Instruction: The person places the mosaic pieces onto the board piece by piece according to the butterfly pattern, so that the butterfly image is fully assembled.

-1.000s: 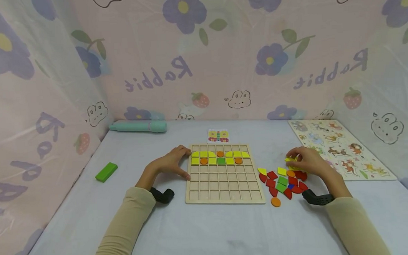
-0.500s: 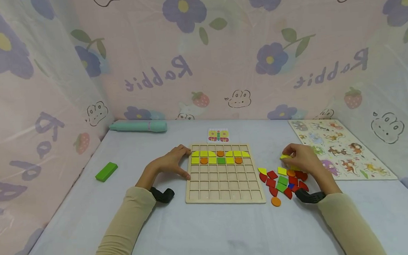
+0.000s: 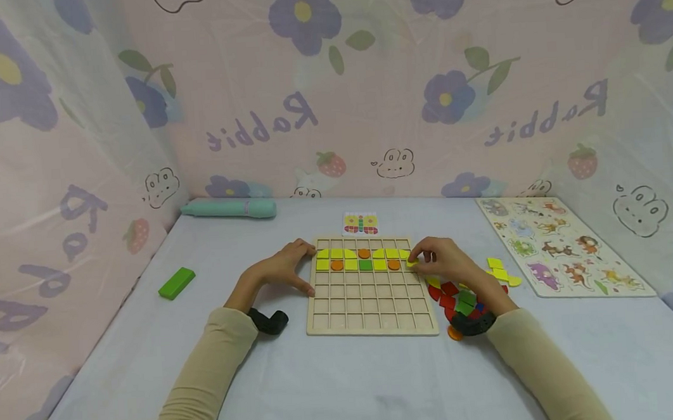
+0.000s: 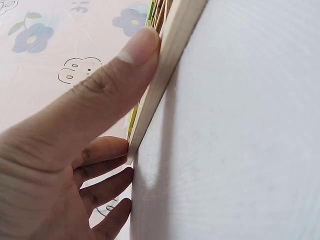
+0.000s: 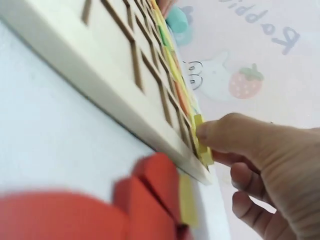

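Note:
My right hand (image 3: pixel 446 259) pinches a yellow tile (image 5: pixel 199 137) between thumb and fingers at the right edge of a wooden grid board (image 3: pixel 370 306). In the right wrist view the tile stands up a little above the board's rim. Yellow, orange and green pieces fill parts of two upper rows, including a green square (image 3: pixel 365 265). At the board's left edge lies my left hand (image 3: pixel 279 268), with thumb and fingers spread. Its thumb (image 4: pixel 142 50) touches the side of the board in the left wrist view.
Loose red, green and orange pieces (image 3: pixel 448 302) lie right of the board, partly under my right wrist. Several yellow pieces (image 3: pixel 498 274) lie beyond. A butterfly pattern card (image 3: pixel 361 224), an animal puzzle board (image 3: pixel 563 245), a green block (image 3: pixel 176 283) and a teal case (image 3: pixel 229 208) surround them.
My right hand has picked a yellow tile from the loose pieces and carried it left to the board's right edge. My left hand has stayed in place.

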{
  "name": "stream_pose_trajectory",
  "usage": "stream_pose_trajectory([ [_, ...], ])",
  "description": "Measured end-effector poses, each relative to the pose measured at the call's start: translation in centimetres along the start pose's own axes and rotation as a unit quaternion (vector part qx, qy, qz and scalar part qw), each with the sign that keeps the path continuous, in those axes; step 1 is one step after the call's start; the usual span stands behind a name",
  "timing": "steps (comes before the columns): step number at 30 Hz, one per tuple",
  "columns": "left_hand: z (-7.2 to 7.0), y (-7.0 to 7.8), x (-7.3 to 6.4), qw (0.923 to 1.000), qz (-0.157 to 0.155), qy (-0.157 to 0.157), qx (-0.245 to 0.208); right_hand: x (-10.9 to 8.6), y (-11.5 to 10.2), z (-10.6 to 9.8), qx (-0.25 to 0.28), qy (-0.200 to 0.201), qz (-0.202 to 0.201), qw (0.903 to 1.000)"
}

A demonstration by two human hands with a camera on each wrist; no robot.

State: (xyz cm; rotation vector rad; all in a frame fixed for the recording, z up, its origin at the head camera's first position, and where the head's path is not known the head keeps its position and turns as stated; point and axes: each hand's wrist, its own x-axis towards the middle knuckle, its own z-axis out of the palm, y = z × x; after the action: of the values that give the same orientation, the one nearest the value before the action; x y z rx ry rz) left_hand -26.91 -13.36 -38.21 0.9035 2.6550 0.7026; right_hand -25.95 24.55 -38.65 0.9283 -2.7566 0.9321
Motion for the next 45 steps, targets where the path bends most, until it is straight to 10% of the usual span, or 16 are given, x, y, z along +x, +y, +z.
stream_pose_trajectory([
  [29,0.2,-0.1,0.1,1.0000,0.005,-0.001,-0.002,-0.7,0.2,-0.2,0.020,-0.022,0.018,0.9994],
  [45,-0.1,0.1,-0.1,1.0000,-0.003,-0.001,0.003,-3.1,0.6,-2.6,0.036,-0.147,0.116,0.9816],
])
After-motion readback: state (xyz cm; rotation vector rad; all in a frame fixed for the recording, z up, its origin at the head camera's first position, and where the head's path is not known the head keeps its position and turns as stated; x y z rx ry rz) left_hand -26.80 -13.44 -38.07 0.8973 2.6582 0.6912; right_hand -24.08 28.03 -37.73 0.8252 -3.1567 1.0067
